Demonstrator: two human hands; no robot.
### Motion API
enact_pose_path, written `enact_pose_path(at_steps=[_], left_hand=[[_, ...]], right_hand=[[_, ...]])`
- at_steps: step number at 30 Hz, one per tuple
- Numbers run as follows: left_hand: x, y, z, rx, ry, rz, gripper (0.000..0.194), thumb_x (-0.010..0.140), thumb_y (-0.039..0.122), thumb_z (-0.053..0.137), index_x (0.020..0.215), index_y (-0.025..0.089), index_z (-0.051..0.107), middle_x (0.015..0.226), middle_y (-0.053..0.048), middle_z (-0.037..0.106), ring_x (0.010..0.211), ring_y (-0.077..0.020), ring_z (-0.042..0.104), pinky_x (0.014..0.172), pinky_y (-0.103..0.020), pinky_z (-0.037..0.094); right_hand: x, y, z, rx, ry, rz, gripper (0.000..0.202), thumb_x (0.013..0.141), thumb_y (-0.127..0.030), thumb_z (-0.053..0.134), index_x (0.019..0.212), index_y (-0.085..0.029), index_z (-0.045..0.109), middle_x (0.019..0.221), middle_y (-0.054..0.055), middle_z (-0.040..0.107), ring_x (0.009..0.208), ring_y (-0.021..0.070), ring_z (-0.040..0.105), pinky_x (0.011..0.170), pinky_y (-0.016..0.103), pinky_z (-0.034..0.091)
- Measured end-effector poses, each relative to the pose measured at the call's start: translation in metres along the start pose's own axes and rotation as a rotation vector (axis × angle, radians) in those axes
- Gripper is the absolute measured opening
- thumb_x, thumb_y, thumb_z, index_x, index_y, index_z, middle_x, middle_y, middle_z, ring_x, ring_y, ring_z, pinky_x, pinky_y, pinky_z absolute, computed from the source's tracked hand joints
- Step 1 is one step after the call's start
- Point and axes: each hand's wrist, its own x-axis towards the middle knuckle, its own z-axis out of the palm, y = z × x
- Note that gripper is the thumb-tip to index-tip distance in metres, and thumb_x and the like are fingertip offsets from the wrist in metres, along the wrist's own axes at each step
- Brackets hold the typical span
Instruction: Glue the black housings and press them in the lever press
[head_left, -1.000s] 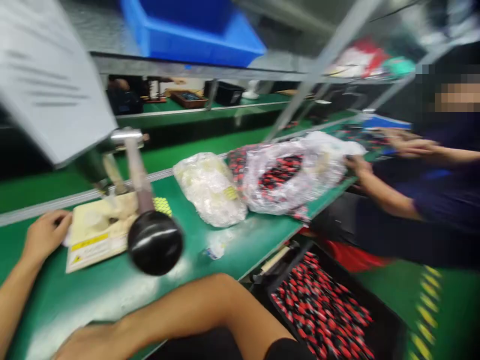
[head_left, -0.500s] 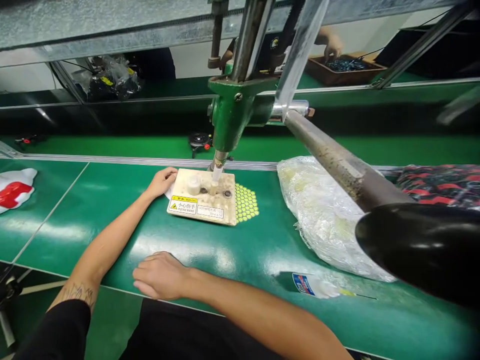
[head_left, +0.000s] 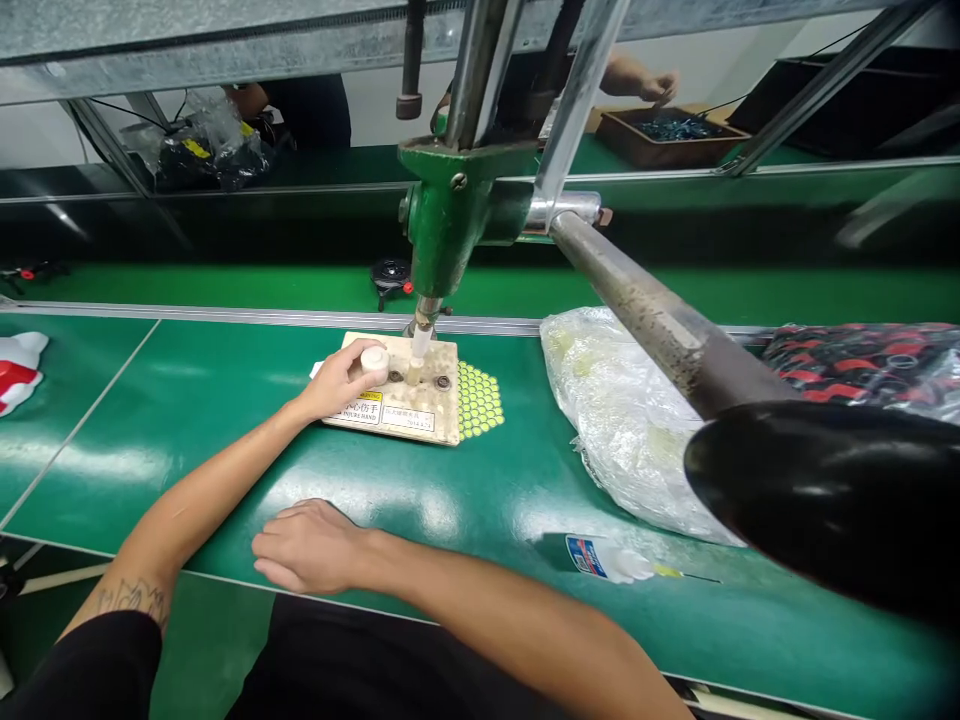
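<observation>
My left hand (head_left: 337,383) reaches over the left side of the cream fixture board (head_left: 409,420), its thumb and fingers around a white round knob (head_left: 374,364). Above the board stands the green press head (head_left: 442,225), its pale tip over a small post in the middle. A warning label (head_left: 361,408) is partly covered by my hand. Closer to me, my right hand (head_left: 307,547) rests on the green table with fingers curled; what they hold, if anything, is hidden.
Yellow-green round pieces (head_left: 480,400) lie right of the board. Further right are a clear plastic bag (head_left: 622,430), a white bottle (head_left: 607,558) and the press's lever (head_left: 637,290). Behind, a person's hand (head_left: 658,88) hovers over a brown tray (head_left: 667,150).
My left hand has moved from the board's upper left edge onto the white knob. The view has shifted slightly; my right hand keeps its place on the table.
</observation>
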Motion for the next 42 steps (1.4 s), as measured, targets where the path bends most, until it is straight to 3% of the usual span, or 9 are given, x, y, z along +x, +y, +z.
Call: enact_pose_path(at_steps=[7,12,17,23,27,31,34,42], left_hand=[[-0.003,-0.001,-0.003,0.038,0.057,0.073,0.048,0.098,0.046,0.067,0.139,0.021,0.059,0.135,-0.011,0.071,0.119,-0.0267,0.069,0.105,-0.039,0.053],[-0.006,0.005,-0.003,0.098,0.099,0.158,0.032,0.1,0.043,0.066,0.123,0.021,0.063,0.123,-0.012,0.073,0.113,-0.026,0.069,0.102,-0.039,0.053],[-0.004,0.009,-0.003,0.096,0.087,0.111,0.033,0.1,0.044,0.062,0.123,0.021,0.059,0.123,-0.012,0.072,0.111,-0.0258,0.068,0.1,-0.038,0.052],[0.0,0.024,0.002,0.182,0.047,0.005,0.026,0.101,0.041,0.061,0.117,0.022,0.053,0.115,-0.009,0.072,0.093,-0.0226,0.068,0.082,-0.035,0.053],[-0.004,0.027,0.011,0.437,0.104,0.261,0.023,0.106,0.031,0.053,0.126,0.018,0.057,0.133,-0.018,0.069,0.121,-0.0308,0.067,0.101,-0.045,0.054],[-0.009,0.031,0.016,0.685,-0.033,0.521,0.039,0.107,0.023,0.053,0.146,0.021,0.056,0.151,-0.018,0.063,0.145,-0.033,0.056,0.122,-0.053,0.042],[-0.01,0.034,0.016,0.74,-0.128,0.551,0.041,0.107,0.022,0.052,0.148,0.021,0.057,0.151,-0.017,0.063,0.145,-0.0321,0.056,0.126,-0.056,0.037],[-0.009,0.034,0.013,0.659,-0.14,0.516,0.03,0.108,0.022,0.052,0.128,0.023,0.073,0.156,-0.015,0.062,0.145,-0.0315,0.056,0.125,-0.058,0.04]], right_hand=[[0.0,-0.001,0.003,0.018,0.035,0.002,0.026,0.111,-0.037,0.047,0.097,-0.021,0.062,0.094,-0.001,0.077,0.082,0.0156,0.065,0.062,0.035,0.032],[0.0,0.0,0.004,0.007,0.051,0.005,0.024,0.11,-0.037,0.05,0.096,-0.021,0.063,0.091,0.0,0.076,0.08,0.0164,0.065,0.062,0.035,0.032],[-0.001,-0.001,0.0,0.001,0.037,0.006,0.025,0.11,-0.037,0.048,0.097,-0.021,0.063,0.092,0.0,0.077,0.08,0.0164,0.065,0.061,0.035,0.033],[0.0,-0.002,-0.004,-0.001,-0.005,0.006,0.027,0.111,-0.038,0.048,0.098,-0.021,0.064,0.094,-0.001,0.077,0.081,0.016,0.065,0.064,0.034,0.036],[-0.001,-0.002,-0.005,-0.007,0.006,0.011,0.026,0.111,-0.037,0.048,0.099,-0.02,0.065,0.095,-0.001,0.078,0.082,0.016,0.066,0.066,0.034,0.036],[-0.001,-0.002,-0.004,0.01,0.022,-0.002,0.026,0.11,-0.038,0.05,0.099,-0.02,0.065,0.096,-0.001,0.079,0.08,0.0164,0.066,0.065,0.034,0.036],[-0.001,-0.002,-0.003,0.006,0.029,0.004,0.026,0.11,-0.038,0.05,0.099,-0.02,0.065,0.096,0.0,0.079,0.081,0.0168,0.067,0.066,0.035,0.036],[-0.001,-0.002,-0.002,0.007,0.022,0.003,0.026,0.111,-0.038,0.049,0.099,-0.02,0.064,0.097,0.0,0.078,0.082,0.0162,0.067,0.068,0.034,0.04]])
